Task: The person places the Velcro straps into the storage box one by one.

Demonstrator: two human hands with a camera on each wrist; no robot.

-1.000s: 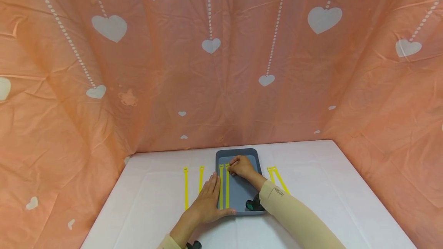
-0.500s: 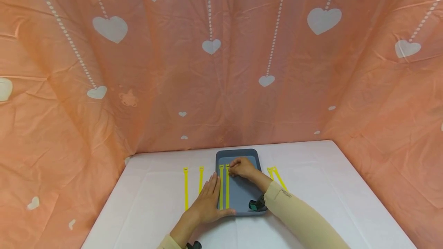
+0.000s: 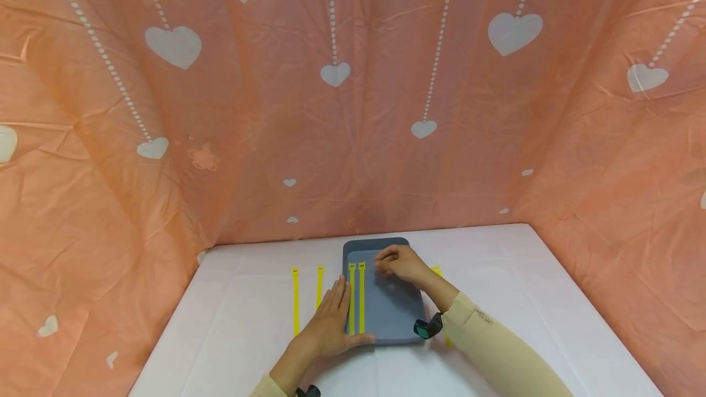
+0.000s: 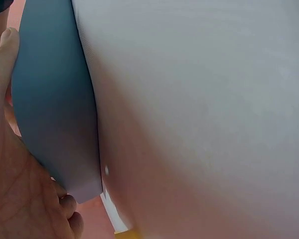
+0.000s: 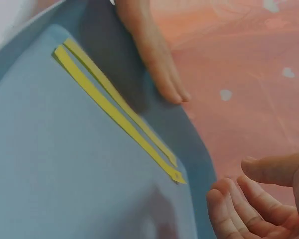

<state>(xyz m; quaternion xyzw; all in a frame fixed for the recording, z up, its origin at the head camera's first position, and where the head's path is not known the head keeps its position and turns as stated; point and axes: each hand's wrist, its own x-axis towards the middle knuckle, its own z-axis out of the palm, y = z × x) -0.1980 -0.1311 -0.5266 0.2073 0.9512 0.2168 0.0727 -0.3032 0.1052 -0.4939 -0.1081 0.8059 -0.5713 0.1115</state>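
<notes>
Two hands at a grey tray with yellow strips

The left hand (image 3: 331, 322) lies flat on the near left edge of the grey tray (image 3: 394, 314), fingers straight, thumb along its front rim. Two yellow strips (image 3: 356, 296) lie side by side in the tray's left part. Farther back, the right hand (image 3: 401, 262) hangs over the tray, fingers loosely curled, holding nothing. More yellow strips (image 3: 306, 290) lie on the white bench (image 3: 237, 317), left of the tray.

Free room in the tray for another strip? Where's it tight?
Bare tray floor lies between the two yellow strips and the right wall, below the right hand. Crowded along the left wall, where the left hand rests.
</notes>
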